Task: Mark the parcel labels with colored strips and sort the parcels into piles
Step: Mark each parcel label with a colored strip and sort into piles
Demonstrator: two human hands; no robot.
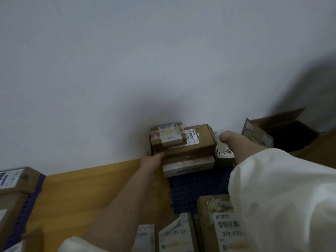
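Left hand [151, 158] gripping the left end of the brown parcel [189, 142], thumb lying along its front edge, fingers wrapping round the end. Right hand [227, 138] reaching past the parcel's right end, fingers hidden, grip impossible to tell. Parcel sitting against the white wall [127, 70], carrying a small labelled box [168, 134] on top, resting on a white box [188, 168] over the blue perforated mat [198, 188]. More labelled parcels [223, 228] lying nearer. Open carton [291, 135] standing at right.
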